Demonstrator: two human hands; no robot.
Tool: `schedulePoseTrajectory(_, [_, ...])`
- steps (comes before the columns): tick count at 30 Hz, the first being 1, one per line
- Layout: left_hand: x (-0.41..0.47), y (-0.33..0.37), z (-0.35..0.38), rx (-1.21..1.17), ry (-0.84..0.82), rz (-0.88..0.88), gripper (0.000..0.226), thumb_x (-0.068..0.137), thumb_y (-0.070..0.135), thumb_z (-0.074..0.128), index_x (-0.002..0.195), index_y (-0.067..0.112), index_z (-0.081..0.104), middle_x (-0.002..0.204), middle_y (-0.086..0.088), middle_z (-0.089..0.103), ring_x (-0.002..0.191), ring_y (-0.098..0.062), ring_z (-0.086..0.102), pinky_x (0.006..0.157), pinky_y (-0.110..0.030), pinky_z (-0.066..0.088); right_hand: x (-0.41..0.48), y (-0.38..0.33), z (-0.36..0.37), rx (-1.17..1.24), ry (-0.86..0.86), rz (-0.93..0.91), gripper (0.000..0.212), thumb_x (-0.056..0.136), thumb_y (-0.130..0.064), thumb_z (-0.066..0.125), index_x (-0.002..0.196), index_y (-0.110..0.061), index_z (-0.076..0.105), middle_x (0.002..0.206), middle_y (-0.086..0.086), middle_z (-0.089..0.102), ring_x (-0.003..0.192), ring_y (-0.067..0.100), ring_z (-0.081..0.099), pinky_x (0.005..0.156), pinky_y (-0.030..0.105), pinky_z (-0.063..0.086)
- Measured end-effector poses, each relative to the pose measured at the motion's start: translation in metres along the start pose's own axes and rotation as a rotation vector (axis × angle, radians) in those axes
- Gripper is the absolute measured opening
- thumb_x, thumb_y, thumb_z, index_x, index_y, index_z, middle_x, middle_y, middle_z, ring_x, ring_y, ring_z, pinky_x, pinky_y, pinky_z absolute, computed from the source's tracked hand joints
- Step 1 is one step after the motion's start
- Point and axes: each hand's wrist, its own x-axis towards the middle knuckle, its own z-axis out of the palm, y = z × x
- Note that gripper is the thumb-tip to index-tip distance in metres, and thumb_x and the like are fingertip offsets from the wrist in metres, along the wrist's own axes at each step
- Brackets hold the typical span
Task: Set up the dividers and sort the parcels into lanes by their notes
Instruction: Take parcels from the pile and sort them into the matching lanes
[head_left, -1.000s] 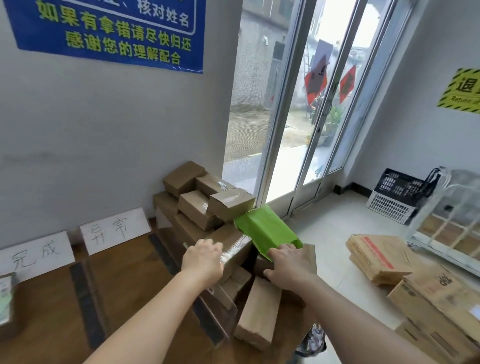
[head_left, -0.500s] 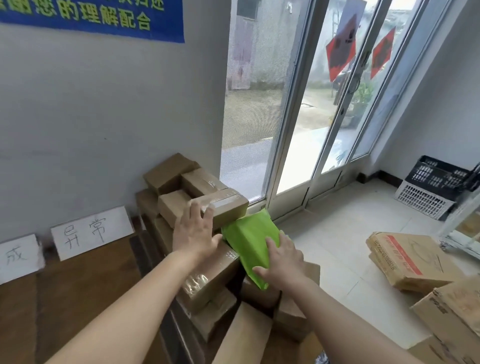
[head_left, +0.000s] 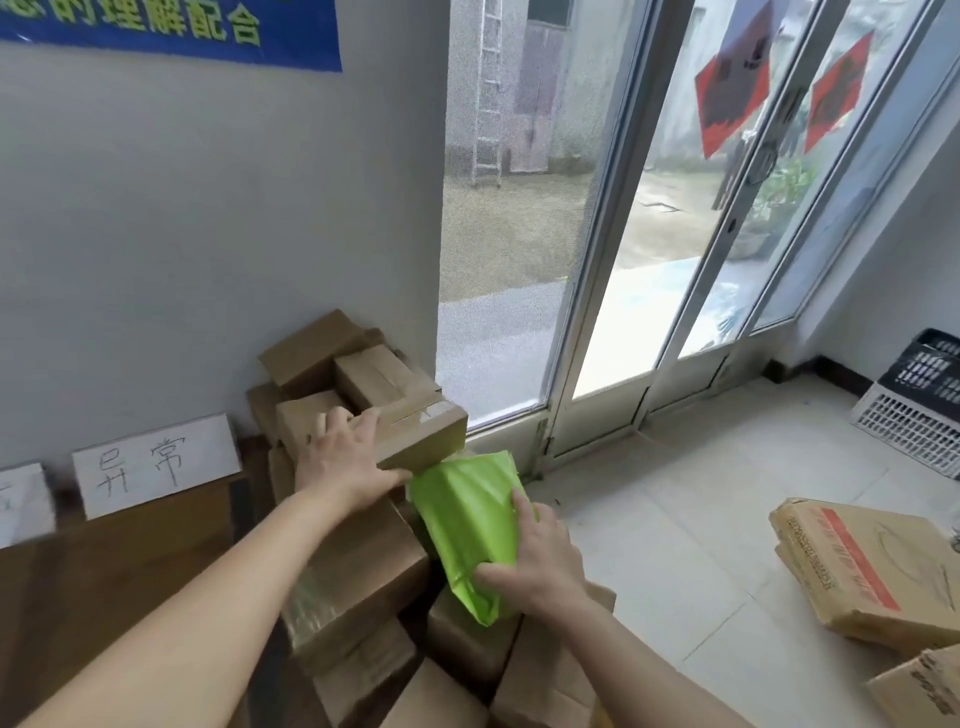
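Head view: right hand (head_left: 535, 566) pinches the green parcel (head_left: 467, 514), thumb on top, fingers under. The parcel lies between the hands, its far end tucked under the taped box (head_left: 426, 431). Left hand (head_left: 345, 467) steadies that box w/ spread fingers on the lid, thumb along the front. Looks like pulling one parcel off the pile for sorting. Next, prob.: slide it free w/o tipping the stack, then read its note. Vs 1 s ago, left hand has moved up from a lower box.
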Motion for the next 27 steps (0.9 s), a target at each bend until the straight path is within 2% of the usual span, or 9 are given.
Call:
schedulePoseTrajectory(3, [-0.004, 0.001, -0.005, -0.251, -0.013, -0.122, 0.088, 0.067, 0.067, 0.073, 0.141, 0.029, 0.042, 0.133, -0.01, 0.046, 0.125, -0.03, 0.04, 0.104, -0.038, 0.036, 0.003, 0.006, -0.009, 0.089, 0.024, -0.024, 0.107, 0.065, -0.058, 0.063, 0.155, -0.029, 0.013, 0.141, 0.0, 0.036, 0.129, 0.021, 0.038, 0.102, 0.037, 0.042])
schedulePoseTrajectory(7, [-0.016, -0.006, -0.022, -1.082, -0.163, -0.309, 0.091, 0.04, 0.064, 0.082, 0.119, 0.025, 0.059, 0.12, -0.008, 0.065, 0.108, -0.025, 0.061, 0.098, -0.042, 0.048, 0.004, 0.011, -0.02, 0.341, 0.019, -0.059, 0.107, 0.055, -0.055, 0.063, 0.152, -0.032, 0.023, 0.137, -0.002, 0.043, 0.123, 0.018, 0.045, 0.1, 0.033, 0.043])
schedulePoseTrajectory(10, [-0.028, -0.015, -0.028, -1.458, -0.324, -0.372, 0.069, 0.06, 0.056, 0.079, 0.116, 0.018, 0.063, 0.111, -0.012, 0.071, 0.107, -0.029, 0.063, 0.102, -0.046, 0.046, 0.004, 0.018, -0.03, 0.716, -0.037, -0.022, 0.092, 0.054, -0.045, 0.073, 0.14, -0.032, 0.042, 0.125, 0.0, 0.056, 0.106, 0.018, 0.06, 0.084, 0.033, 0.054])
schedulePoseTrajectory(12, [-0.037, -0.021, -0.031, -1.533, -0.417, -0.356, 0.06, 0.076, 0.06, 0.062, 0.117, 0.017, 0.066, 0.114, -0.014, 0.072, 0.105, -0.029, 0.061, 0.087, -0.038, 0.047, 0.003, 0.021, -0.035, 1.021, -0.141, 0.004, 0.081, 0.058, -0.035, 0.073, 0.134, -0.022, 0.05, 0.116, 0.008, 0.063, 0.092, 0.023, 0.067, 0.066, 0.033, 0.055])
schedulePoseTrajectory(14, [-0.045, -0.026, -0.031, -1.607, -0.479, -0.346, 0.059, 0.083, 0.063, 0.05, 0.119, 0.019, 0.067, 0.114, -0.014, 0.072, 0.095, -0.027, 0.06, 0.074, -0.035, 0.043, 0.002, 0.023, -0.039, 1.257, -0.235, -0.008, 0.08, 0.056, -0.034, 0.076, 0.13, -0.014, 0.055, 0.111, 0.015, 0.067, 0.087, 0.026, 0.068, 0.063, 0.035, 0.054])
schedulePoseTrajectory(17, [-0.056, -0.035, -0.022, -1.756, -0.523, -0.331, 0.063, 0.087, 0.062, 0.042, 0.127, 0.019, 0.063, 0.12, -0.017, 0.068, 0.092, -0.029, 0.065, 0.078, -0.038, 0.044, 0.001, 0.019, -0.041, 1.582, -0.435, -0.02, 0.091, 0.039, -0.037, 0.091, 0.12, -0.005, 0.065, 0.108, 0.024, 0.068, 0.089, 0.032, 0.067, 0.076, 0.041, 0.054])
schedulePoseTrajectory(20, [-0.07, -0.041, -0.017, -1.826, -0.586, -0.271, 0.064, 0.091, 0.059, 0.035, 0.136, 0.017, 0.055, 0.13, -0.022, 0.061, 0.104, -0.036, 0.066, 0.084, -0.043, 0.051, -0.001, 0.008, -0.046, 1.77, -0.617, -0.065, 0.078, 0.034, -0.028, 0.095, 0.101, 0.004, 0.074, 0.098, 0.024, 0.068, 0.084, 0.033, 0.069, 0.079, 0.043, 0.054])
schedulePoseTrajectory(24, [-0.085, -0.046, -0.016, -1.815, -0.604, -0.198, 0.057, 0.095, 0.046, 0.047, 0.139, 0.012, 0.052, 0.134, -0.025, 0.058, 0.118, -0.043, 0.059, 0.094, -0.056, 0.05, 0.0, -0.009, -0.046, 1.767, -0.737, -0.083, 0.079, 0.049, -0.021, 0.092, 0.117, 0.008, 0.065, 0.117, 0.028, 0.058, 0.104, 0.039, 0.058, 0.092, 0.047, 0.047])
schedulePoseTrajectory(27, [-0.092, -0.047, -0.02, -1.643, -0.558, -0.087, 0.06, 0.087, 0.042, 0.061, 0.138, 0.012, 0.055, 0.137, -0.022, 0.056, 0.126, -0.043, 0.052, 0.107, -0.06, 0.039, 0.001, -0.026, -0.041, 1.717, -0.739, -0.12, 0.102, 0.066, -0.036, 0.089, 0.145, 0.004, 0.039, 0.143, 0.03, 0.038, 0.125, 0.04, 0.038, 0.104, 0.052, 0.035])
